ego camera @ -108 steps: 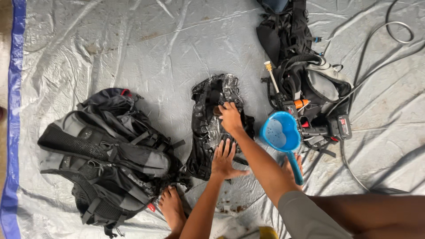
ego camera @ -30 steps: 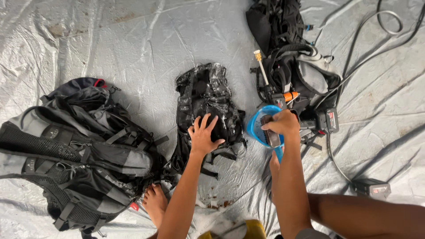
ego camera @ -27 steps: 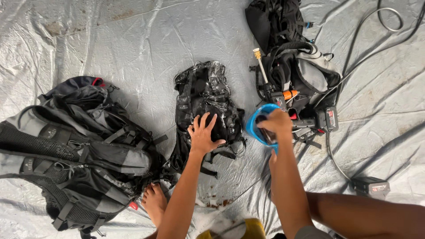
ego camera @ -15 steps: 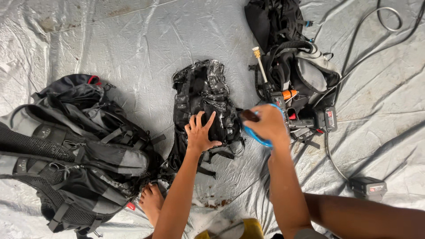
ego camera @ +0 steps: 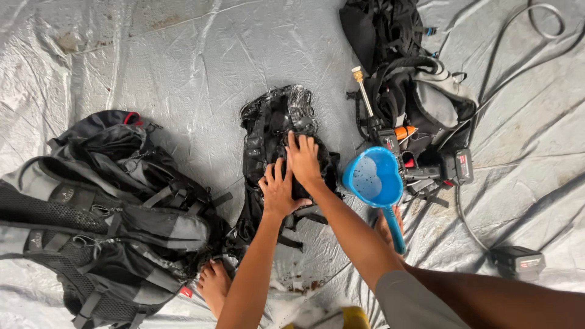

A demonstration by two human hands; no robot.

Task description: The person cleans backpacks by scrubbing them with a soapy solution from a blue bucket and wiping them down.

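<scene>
A wrinkled grey tarp (ego camera: 183, 67) covers the floor. At frame centre, left hand (ego camera: 278, 190) and right hand (ego camera: 304, 159) press flat, fingers spread, on a wet black bag (ego camera: 274, 131). The large backpack (ego camera: 91, 219) is cut off at left; the gear (ego camera: 414, 103) at upper right is hard to make out.

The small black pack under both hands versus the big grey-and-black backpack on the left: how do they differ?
The small black pack looks wet and glossy; the large grey-and-black backpack looks dry and matte. The small pack lies mid-tarp with the left hand and right hand pressed on it; the large backpack lies untouched. The small pack is all black and far smaller. Both lie flat on the grey tarp.
</scene>
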